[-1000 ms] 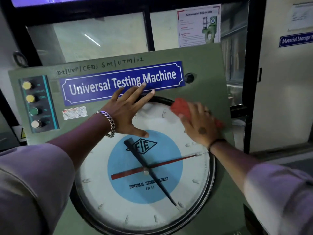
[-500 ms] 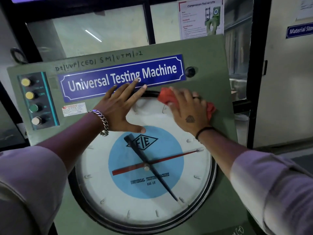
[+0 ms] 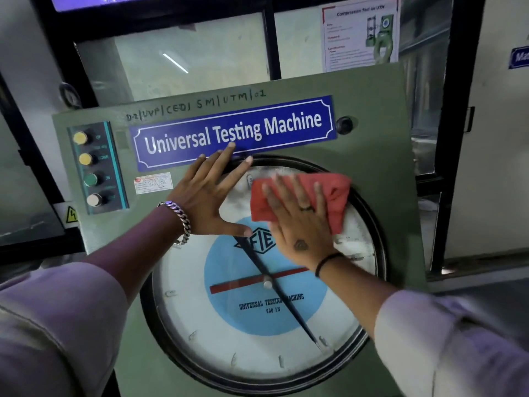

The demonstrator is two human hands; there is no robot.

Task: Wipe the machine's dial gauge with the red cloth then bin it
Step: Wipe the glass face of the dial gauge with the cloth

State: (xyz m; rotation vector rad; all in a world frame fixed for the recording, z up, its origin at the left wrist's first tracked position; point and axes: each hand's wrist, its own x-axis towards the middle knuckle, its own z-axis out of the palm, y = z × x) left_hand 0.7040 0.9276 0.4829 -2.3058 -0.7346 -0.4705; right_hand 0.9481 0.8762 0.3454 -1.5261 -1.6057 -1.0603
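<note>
The large round dial gauge [image 3: 229, 333] fills the front of the green machine [image 3: 380, 133]; its face is white with a blue centre, a black needle and a red needle. My right hand [image 3: 300, 224] lies flat on the upper part of the glass and presses the red cloth [image 3: 335, 193] against it; the cloth spreads out under and beyond my fingers. My left hand [image 3: 206, 202] rests flat with spread fingers on the upper left of the dial, fingertips reaching the black rim and the blue nameplate [image 3: 183, 144]. No bin is in view.
A panel of several push buttons [image 3: 91, 167] sits at the machine's left. Behind the machine are glass panes in black frames and a paper poster [image 3: 357, 35]. A pale wall and a strip of floor show at the right.
My right hand has slid the red cloth from the dial's upper right rim leftward and down onto the glass face. My left hand has stayed in place on the dial.
</note>
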